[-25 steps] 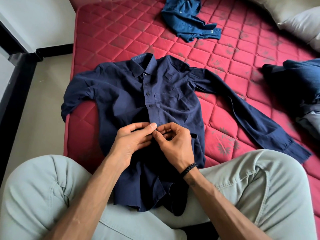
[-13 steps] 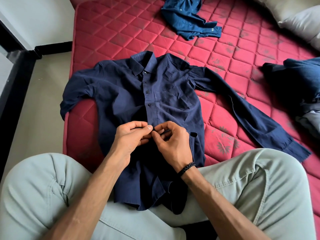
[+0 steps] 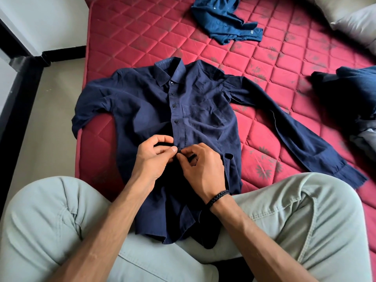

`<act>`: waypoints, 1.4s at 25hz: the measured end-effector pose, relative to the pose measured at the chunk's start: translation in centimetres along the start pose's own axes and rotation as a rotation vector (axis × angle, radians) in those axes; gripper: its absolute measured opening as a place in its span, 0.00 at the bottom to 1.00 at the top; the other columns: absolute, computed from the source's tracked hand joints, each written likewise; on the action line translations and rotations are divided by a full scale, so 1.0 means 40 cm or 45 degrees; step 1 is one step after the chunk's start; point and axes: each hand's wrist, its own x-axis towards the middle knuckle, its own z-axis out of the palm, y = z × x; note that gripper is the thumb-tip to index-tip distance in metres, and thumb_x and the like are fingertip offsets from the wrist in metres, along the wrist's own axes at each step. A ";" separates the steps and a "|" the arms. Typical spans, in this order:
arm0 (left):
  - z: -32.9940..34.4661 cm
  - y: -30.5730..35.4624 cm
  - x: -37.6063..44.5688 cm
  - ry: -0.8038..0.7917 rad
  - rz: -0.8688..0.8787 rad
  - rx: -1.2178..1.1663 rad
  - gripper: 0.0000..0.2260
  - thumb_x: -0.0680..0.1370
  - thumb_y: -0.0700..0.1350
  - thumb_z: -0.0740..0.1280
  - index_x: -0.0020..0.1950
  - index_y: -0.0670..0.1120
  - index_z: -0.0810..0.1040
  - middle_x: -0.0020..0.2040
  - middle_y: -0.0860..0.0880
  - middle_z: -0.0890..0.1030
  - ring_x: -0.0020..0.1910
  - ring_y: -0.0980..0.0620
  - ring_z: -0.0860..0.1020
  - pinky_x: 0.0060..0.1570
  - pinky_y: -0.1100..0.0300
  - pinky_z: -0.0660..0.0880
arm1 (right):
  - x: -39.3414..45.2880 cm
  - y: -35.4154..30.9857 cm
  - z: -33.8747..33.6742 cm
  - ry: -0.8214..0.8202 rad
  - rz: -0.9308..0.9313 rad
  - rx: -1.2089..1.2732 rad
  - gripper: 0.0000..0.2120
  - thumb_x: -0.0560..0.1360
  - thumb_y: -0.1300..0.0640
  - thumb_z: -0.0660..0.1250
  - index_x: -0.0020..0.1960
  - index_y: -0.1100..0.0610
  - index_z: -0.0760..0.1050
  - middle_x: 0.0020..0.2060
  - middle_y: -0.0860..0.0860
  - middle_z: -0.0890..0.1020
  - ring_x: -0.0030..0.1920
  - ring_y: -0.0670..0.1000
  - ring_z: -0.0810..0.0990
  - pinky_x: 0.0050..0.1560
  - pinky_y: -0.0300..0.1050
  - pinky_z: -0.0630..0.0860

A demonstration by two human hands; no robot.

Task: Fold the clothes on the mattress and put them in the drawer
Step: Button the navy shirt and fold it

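Navy shirt (image 3: 203, 110) lengthwise near-to-far on red mattress (image 3: 130, 37), collar far, both hands' fingers (image 3: 173, 148) pinching its placket.

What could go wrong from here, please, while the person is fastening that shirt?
The navy shirt has one sleeve hanging over the mattress edge, so a tug could drag it towards the floor. Its hem lies bunched across the lap, which may crease the later fold. The left hand and right hand pinch the placket closely and might misalign the button.
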 end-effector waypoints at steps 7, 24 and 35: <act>0.010 -0.002 0.004 0.000 0.102 0.088 0.09 0.78 0.39 0.73 0.54 0.52 0.81 0.41 0.51 0.87 0.39 0.54 0.81 0.48 0.57 0.80 | 0.014 0.015 0.004 -0.017 0.168 0.197 0.07 0.72 0.50 0.78 0.40 0.50 0.82 0.33 0.43 0.82 0.31 0.43 0.79 0.36 0.39 0.77; 0.013 0.016 -0.014 -0.053 -0.026 -0.131 0.09 0.77 0.40 0.76 0.56 0.44 0.82 0.45 0.45 0.88 0.45 0.51 0.86 0.51 0.58 0.82 | 0.023 0.027 0.003 -0.220 0.532 0.649 0.11 0.79 0.50 0.72 0.44 0.58 0.82 0.32 0.54 0.84 0.31 0.48 0.80 0.40 0.51 0.81; -0.004 0.017 -0.001 -0.056 -0.198 -0.390 0.12 0.72 0.40 0.79 0.54 0.42 0.84 0.47 0.44 0.88 0.47 0.51 0.86 0.50 0.59 0.81 | 0.019 0.001 -0.008 -0.195 0.409 0.708 0.09 0.78 0.50 0.73 0.43 0.55 0.84 0.33 0.51 0.85 0.34 0.46 0.82 0.43 0.48 0.82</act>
